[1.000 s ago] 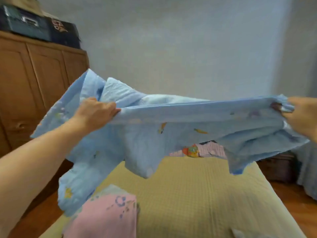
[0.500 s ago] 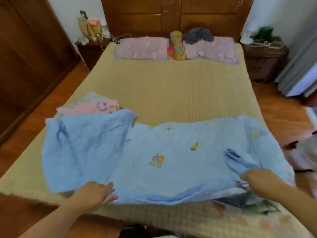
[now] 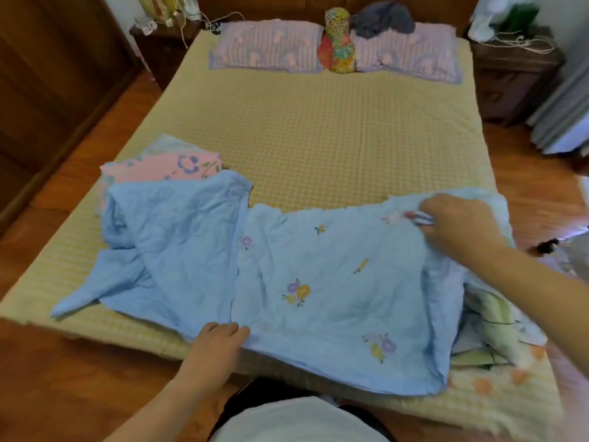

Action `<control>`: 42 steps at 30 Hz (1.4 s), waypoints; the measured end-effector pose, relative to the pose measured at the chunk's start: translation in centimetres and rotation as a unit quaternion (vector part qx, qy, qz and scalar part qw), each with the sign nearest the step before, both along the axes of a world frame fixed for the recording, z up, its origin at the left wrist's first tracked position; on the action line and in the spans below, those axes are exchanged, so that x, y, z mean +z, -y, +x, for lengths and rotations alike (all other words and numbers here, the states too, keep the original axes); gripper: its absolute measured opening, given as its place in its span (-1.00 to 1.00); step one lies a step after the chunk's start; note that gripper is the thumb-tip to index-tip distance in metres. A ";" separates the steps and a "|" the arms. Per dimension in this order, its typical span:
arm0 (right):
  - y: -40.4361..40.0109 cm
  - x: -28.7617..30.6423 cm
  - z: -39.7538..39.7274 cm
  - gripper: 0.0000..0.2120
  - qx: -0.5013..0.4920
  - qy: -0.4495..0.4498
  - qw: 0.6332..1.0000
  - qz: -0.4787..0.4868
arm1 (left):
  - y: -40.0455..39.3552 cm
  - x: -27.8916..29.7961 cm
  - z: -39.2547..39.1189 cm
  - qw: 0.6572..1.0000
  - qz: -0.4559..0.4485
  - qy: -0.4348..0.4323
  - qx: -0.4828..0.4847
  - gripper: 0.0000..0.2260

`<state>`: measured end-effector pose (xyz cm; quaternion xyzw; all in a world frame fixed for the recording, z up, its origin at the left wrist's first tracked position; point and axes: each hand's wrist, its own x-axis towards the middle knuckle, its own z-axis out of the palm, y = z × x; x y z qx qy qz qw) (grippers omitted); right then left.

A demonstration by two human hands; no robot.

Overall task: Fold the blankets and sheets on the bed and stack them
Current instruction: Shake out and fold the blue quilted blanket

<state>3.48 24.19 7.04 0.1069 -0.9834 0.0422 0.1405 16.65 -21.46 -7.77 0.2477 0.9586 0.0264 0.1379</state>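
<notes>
A light blue quilted blanket with small embroidered flowers (image 3: 318, 282) is lying spread and rumpled across the foot end of a bed covered in a yellow checked mattress cover (image 3: 318, 132), its near edge hanging over the bed's near edge. The blanket's left part is lying doubled over and creased, reaching toward the near-left corner of the bed.

The left hand (image 3: 216, 341) is resting at the blanket's near edge, close to the middle of the bed's near edge, its fingers (image 3: 234, 329) lying close together and slightly bent against the cloth; whether they are gripping it cannot be told.

The right hand (image 3: 459, 224) is reaching to the blanket's far right corner, near the bed's right edge, with its fingers curled and pinching the cloth there.

A folded pink sheet with blue flower prints (image 3: 162, 169) is lying by the bed's left edge, partly under the blanket's far-left corner. A crumpled pale green and white sheet (image 3: 490, 317) is lying at the near-right corner, half covered by the blanket.

Two striped lilac pillows (image 3: 267, 46) are lying along the head edge, with a colourful patterned bolster (image 3: 338, 43) between them and a grey cloth (image 3: 382, 19) on the right one.
</notes>
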 end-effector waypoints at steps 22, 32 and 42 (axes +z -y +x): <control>23.6 -10.7 11.2 -0.63 -0.087 0.150 0.975 -0.135 | 7.9 -0.1 -14.7 0.921 -0.217 0.199 -0.253 -0.70; 26.0 -11.3 12.1 -0.78 -0.461 0.135 0.864 -0.151 | 22.6 1.7 -25.9 0.924 -0.348 0.041 -0.150 -0.73; 30.0 -8.1 4.4 -0.58 -0.355 0.064 0.916 -0.175 | 33.7 21.9 -31.0 0.857 -0.048 -0.512 0.023 -0.85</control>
